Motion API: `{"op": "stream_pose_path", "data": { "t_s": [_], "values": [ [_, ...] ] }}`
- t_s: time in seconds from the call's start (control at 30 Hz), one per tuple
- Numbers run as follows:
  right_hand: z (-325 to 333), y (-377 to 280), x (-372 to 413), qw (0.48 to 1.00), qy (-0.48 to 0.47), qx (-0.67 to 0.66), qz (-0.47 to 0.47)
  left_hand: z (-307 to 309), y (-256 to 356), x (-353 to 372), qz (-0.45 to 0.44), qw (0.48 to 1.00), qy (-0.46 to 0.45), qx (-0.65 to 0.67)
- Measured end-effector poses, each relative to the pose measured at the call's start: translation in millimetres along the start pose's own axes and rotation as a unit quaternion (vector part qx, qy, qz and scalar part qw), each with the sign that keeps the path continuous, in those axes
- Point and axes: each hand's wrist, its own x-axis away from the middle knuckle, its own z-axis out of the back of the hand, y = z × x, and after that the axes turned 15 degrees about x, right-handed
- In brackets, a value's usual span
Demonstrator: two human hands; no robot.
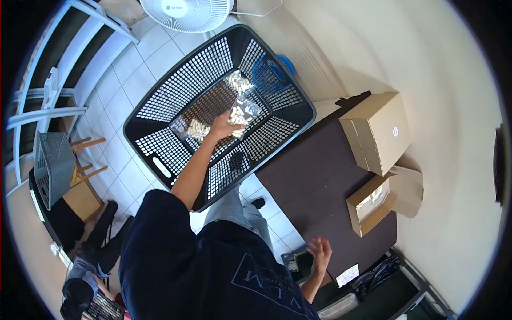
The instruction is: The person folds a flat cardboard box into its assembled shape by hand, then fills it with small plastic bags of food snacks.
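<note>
My left hand point(224, 127) reaches down into a large black perforated basket point(242, 48). Its fingers are closed on a clear plastic bag point(246, 111) of small pale cylindrical pieces, whose exact kind I cannot make out. Just left of that hand lies a second clear bag point(197, 129) with similar pieces. A third bag point(238, 81) rests nearer the far end of the basket. My right hand point(319, 255) is raised near the edge of the dark brown table point(314, 192). Its fingers are slightly blurred, loosely bent and apart, with nothing visible in them.
A closed cardboard box point(376, 130) and an open one point(368, 205) with clear-wrapped contents stand on the table. A white fan point(186, 13) and blue basket point(282, 66) are beyond the black basket. A grey basket point(56, 162) is at left; another person point(88, 272) is lower left.
</note>
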Motion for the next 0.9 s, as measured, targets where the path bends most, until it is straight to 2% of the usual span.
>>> {"op": "stream_pose_path", "data": {
  "t_s": [0.03,0.1,0.13,0.2,0.3,0.4,0.47,0.53,0.57,0.63,0.7,0.77,0.83,0.9],
  "values": [
    [-7,-21,-2,0.999,0.0,0.012,0.036,1,35,20,0.029,0.996,-0.015,0.086],
    [-16,-57,-11,0.993,-0.011,0.048,0.112,-2,94,63,-0.072,0.987,0.014,0.142],
    [-18,-72,-17,0.986,-0.022,0.07,0.152,-8,79,57,-0.133,0.982,0.01,0.131],
    [-29,-117,-17,0.973,-0.033,0.065,0.218,-18,120,90,-0.152,0.97,-0.011,0.191],
    [-43,-162,-24,0.956,-0.068,-0.023,0.285,-41,166,137,-0.181,0.953,-0.039,0.239],
    [-50,-204,-14,0.925,-0.104,-0.138,0.338,-74,203,180,-0.204,0.913,-0.129,0.329],
    [-47,-218,-6,0.909,-0.119,-0.192,0.35,-99,215,204,-0.21,0.904,-0.179,0.327],
    [-39,-211,-2,0.884,-0.124,-0.237,0.384,-125,228,231,-0.19,0.908,-0.223,0.298],
    [-33,-204,-5,0.874,-0.111,-0.249,0.401,-141,231,242,-0.21,0.918,-0.217,0.256],
    [-6,-182,-6,0.907,-0.078,-0.199,0.363,-173,233,263,-0.19,0.918,-0.253,0.238],
    [19,-147,-12,0.893,-0.054,-0.258,0.365,-205,228,280,-0.167,0.912,-0.293,0.233],
    [45,-104,-21,0.915,-0.059,-0.214,0.336,-237,224,298,-0.142,0.899,-0.343,0.23],
    [69,-62,-21,0.91,-0.057,-0.26,0.318,-270,217,319,-0.094,0.888,-0.39,0.223],
    [97,-19,-18,0.921,-0.07,-0.267,0.276,-303,203,335,-0.103,0.873,-0.43,0.205]
  ]
}}
